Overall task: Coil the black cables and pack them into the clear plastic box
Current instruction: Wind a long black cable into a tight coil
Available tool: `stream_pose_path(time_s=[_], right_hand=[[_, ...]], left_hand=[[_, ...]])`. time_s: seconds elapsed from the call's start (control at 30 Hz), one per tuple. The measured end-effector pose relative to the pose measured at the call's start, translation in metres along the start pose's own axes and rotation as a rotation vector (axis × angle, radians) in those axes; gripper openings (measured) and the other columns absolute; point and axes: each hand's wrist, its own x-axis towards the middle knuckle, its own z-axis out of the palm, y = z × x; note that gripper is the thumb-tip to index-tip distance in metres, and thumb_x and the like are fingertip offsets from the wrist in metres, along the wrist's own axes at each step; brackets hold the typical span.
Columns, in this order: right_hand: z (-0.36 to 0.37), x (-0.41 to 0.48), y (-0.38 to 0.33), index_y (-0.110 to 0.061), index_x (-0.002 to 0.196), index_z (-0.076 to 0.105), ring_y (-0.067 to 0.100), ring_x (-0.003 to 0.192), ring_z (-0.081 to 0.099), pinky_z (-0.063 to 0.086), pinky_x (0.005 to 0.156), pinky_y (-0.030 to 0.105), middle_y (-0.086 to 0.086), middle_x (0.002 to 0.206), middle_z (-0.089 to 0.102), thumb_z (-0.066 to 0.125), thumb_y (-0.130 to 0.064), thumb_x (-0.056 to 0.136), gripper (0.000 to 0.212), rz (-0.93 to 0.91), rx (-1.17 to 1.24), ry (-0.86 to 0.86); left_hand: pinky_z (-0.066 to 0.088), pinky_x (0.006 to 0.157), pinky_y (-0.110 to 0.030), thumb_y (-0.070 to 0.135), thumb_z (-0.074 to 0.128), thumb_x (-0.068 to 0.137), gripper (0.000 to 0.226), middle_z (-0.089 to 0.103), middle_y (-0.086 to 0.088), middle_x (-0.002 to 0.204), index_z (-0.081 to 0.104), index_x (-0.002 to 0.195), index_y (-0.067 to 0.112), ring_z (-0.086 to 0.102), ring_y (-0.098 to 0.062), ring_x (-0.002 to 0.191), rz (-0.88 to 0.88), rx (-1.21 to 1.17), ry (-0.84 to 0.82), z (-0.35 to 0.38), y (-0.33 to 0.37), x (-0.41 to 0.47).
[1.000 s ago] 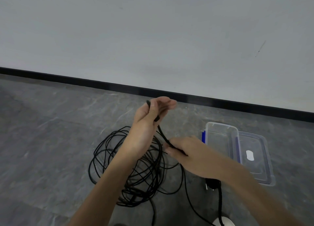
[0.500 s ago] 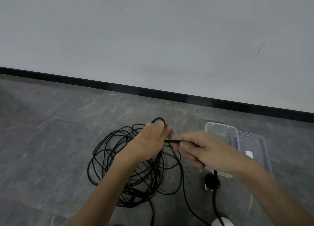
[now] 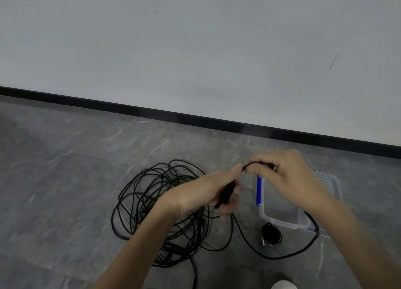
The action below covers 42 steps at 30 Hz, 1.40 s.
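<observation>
1. A black cable [image 3: 250, 164] runs in a short arc between both hands, a little right of the frame's centre, lifted off the floor.
2. The left hand [image 3: 206, 194] is clenched around a dark folded bunch of that cable. Its thumb points up toward the right hand, its fingers curl under, and the forearm comes up from the bottom centre.
3. The right hand [image 3: 284, 175] pinches the cable between thumb and forefinger, knuckles up, other fingers curled. Its forearm enters from the lower right corner.
4. From under the right forearm the cable drops, sweeps along the floor [image 3: 65, 191] at lower right and rises back toward the left hand.
5. A loose pile [image 3: 138, 204] of black loops lies on the floor at lower centre-left, partly under the left arm.
6. The clear box [image 3: 282, 223] sits open on the floor beneath the right hand, with a blue latch [image 3: 258, 190] on its left side and a lid [image 3: 335, 181] just beyond it.
7. A small coil [image 3: 271, 234] with a plug lies just in front of the box.
8. A black baseboard [image 3: 152, 111] meets the grey wall [image 3: 195, 39] above.
</observation>
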Motion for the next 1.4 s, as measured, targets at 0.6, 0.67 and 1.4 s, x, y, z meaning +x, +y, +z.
stream_pose_path(time_s=[0.6, 0.67, 1.4], right_hand=[[0.019, 0.004, 0.009, -0.02, 0.091, 0.05, 0.006, 0.067, 0.054, 0.042, 0.075, 0.029, -0.013, 0.072, 0.058, 0.023, -0.058, 0.096, 0.047, -0.123, -0.201, 0.11], [0.019, 0.004, 0.01, -0.022, 0.09, 0.05, 0.001, 0.067, 0.05, 0.038, 0.079, 0.03, -0.015, 0.069, 0.055, 0.028, -0.053, 0.096, 0.039, -0.109, -0.224, 0.136], [0.042, 0.006, -0.017, -0.016, 0.094, 0.066, 0.004, 0.079, 0.066, 0.051, 0.075, 0.021, -0.007, 0.081, 0.07, 0.048, -0.028, 0.098, 0.021, 0.068, 0.136, -0.221]], left_hand=[[0.047, 0.07, -0.018, 0.028, 0.039, 0.101, 0.03, 0.061, 0.003, 0.077, 0.06, 0.088, 0.011, 0.058, -0.008, 0.073, 0.188, -0.34, -0.042, 0.002, 0.005, -0.01], [0.045, 0.067, -0.018, 0.031, 0.041, 0.101, 0.032, 0.06, 0.003, 0.074, 0.064, 0.088, 0.012, 0.056, -0.009, 0.069, 0.188, -0.31, -0.016, -0.001, 0.006, -0.011], [0.036, 0.048, -0.015, 0.03, 0.034, 0.099, 0.035, 0.035, 0.013, 0.048, 0.052, 0.07, 0.021, 0.036, -0.003, 0.043, 0.361, -0.611, 0.078, -0.016, 0.011, -0.013]])
